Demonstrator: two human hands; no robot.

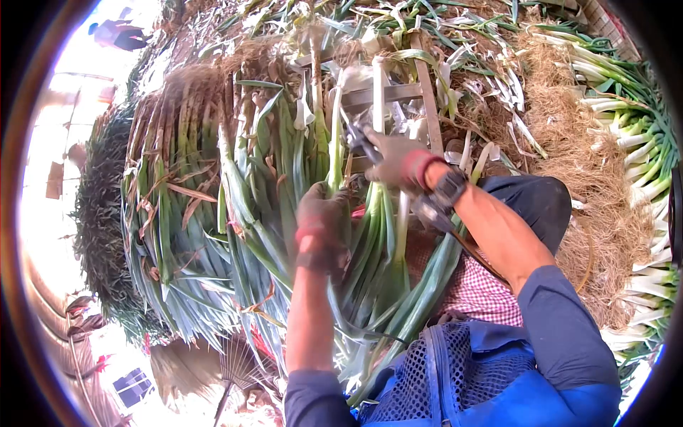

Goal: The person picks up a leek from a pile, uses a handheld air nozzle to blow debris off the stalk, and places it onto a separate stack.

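Note:
My left hand (321, 217), in a dirty work glove with a red cuff, is closed round the green stalk of a leek (336, 146) that stands root end up. To its right, my gloved right hand (398, 160) grips a dark handheld tool (364, 142) with a hose behind it. The tool's tip is close to the pale part of the held leek. A white-stemmed leek (378, 92) stands just behind the tool. The fingers of both hands are partly blurred. Long green leaves hang down between my arms.
Untrimmed leeks (192, 149) with brown roots are piled at left. A wooden frame (428, 96) lies beyond my hands among peelings. Cut roots (590, 220) heap up at right, beside cleaned white leeks (644, 192). My bent knee (530, 206) is right of the tool.

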